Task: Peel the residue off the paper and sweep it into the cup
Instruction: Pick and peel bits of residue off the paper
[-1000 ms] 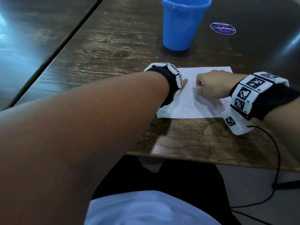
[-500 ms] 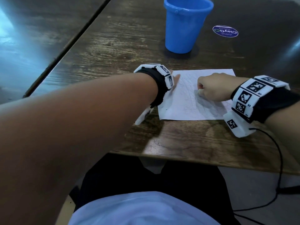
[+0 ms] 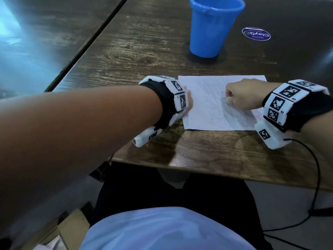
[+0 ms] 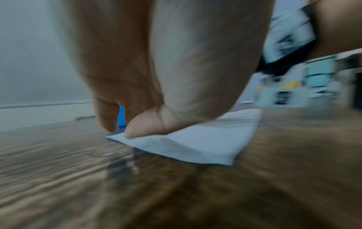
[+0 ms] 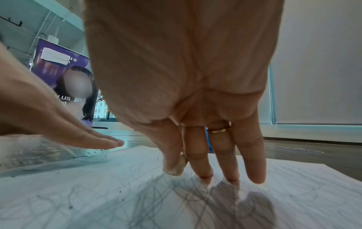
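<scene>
The paper [image 3: 212,103] lies flat on the dark wooden tabletop [image 3: 144,51], near its front edge, covered in faint grey pencil scribble. The blue cup [image 3: 212,27] stands upright beyond the paper's far edge, apart from it, with a round purple sticker [image 3: 256,33] on the tabletop to its right.

Compared with 1 second ago, the left hand [image 3: 188,103] has slid outward along the sheet: it was then resting well in on the paper's left part, and now it sits at the left edge, with the wrist band hanging over bare wood. In the left wrist view its fingers [image 4: 145,127] are straight and press the sheet's near left corner area down; they hold nothing. That view is blurred by motion.

The right hand [image 3: 243,95] has barely shifted; it rests on the right half of the paper in the same spot as before. From the head view it looks like a loose fist, while the right wrist view shows the fingers [image 5: 201,162] pointing down with their tips on the scribbled surface and the thumb beside the first finger. I cannot tell whether anything is pinched there. Small dark residue specks [image 5: 70,206] lie scattered on the paper to the left of this hand.
</scene>
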